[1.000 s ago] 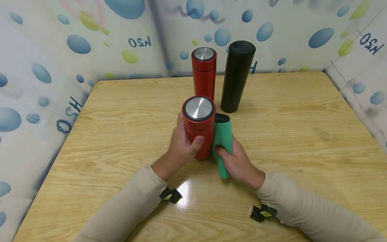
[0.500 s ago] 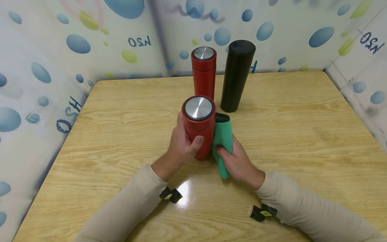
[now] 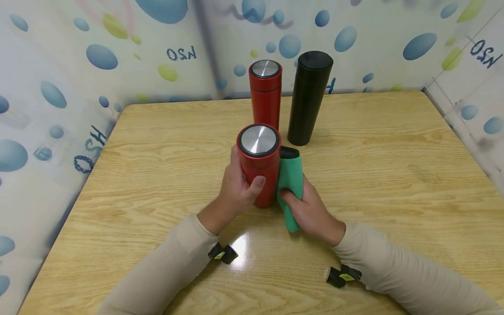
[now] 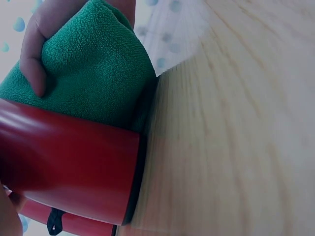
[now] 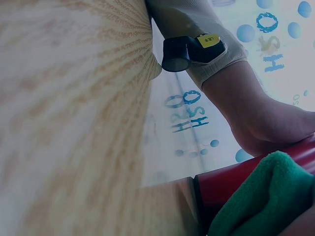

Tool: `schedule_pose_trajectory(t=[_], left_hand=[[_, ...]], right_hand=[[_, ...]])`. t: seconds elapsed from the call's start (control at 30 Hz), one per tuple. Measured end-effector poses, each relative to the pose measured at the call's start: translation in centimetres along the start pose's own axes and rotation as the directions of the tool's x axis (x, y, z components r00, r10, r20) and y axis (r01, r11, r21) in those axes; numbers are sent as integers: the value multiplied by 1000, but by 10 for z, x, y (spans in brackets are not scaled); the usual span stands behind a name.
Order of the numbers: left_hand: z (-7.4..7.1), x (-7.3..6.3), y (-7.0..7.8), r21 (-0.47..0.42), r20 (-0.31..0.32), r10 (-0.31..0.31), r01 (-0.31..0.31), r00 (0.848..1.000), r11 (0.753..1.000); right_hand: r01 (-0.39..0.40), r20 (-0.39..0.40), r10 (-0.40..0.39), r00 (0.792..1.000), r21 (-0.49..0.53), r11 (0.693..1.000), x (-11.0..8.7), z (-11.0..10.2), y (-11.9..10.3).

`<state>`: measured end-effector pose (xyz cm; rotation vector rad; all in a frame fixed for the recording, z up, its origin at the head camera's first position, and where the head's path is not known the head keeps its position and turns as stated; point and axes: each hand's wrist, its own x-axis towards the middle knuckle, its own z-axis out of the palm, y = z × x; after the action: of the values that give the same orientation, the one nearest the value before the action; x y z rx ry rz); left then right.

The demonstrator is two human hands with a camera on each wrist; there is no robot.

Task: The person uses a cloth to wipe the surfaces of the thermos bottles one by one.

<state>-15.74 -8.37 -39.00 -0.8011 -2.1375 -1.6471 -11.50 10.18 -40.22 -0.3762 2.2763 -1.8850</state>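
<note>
My left hand (image 3: 232,190) grips a red vacuum flask (image 3: 257,162) with a silver-topped lid, its thumb across the front. The flask stands upright near the middle of the table. On its right side, my right hand (image 3: 313,212) holds a folded green cloth (image 3: 292,173), thumb in front, with the cloth right up against the flask. A black rounded end (image 3: 289,152) shows just above the cloth; the rest of it is hidden. In the left wrist view, the cloth (image 4: 103,69) lies along the red wall of the flask (image 4: 74,157), close to its black base.
Behind the held flask stand a second red flask (image 3: 266,96), partly covered by it, and a taller black flask (image 3: 309,100). The wooden table (image 3: 157,153) meets a wall (image 3: 157,65) patterned with blue and green spots. Small cameras (image 3: 340,276) sit on both sleeves.
</note>
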Motion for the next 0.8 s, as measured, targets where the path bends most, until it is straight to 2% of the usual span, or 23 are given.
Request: schedule_pose_trajectory(t=[0.43, 0.7, 0.8], left_hand=[[0, -1, -2, -2, -4, 7, -7, 1000, 1000], [0, -2, 0, 15, 5, 2, -2, 1000, 1000], [0, -2, 1, 43, -3, -5, 5, 1000, 999]], right_hand=[[16, -7, -16, 1000, -5, 1000, 0, 1, 1], [-13, -25, 13, 1000, 15, 1000, 1, 0, -1], [-28, -56, 28, 998, 13, 1000, -1, 0, -4]])
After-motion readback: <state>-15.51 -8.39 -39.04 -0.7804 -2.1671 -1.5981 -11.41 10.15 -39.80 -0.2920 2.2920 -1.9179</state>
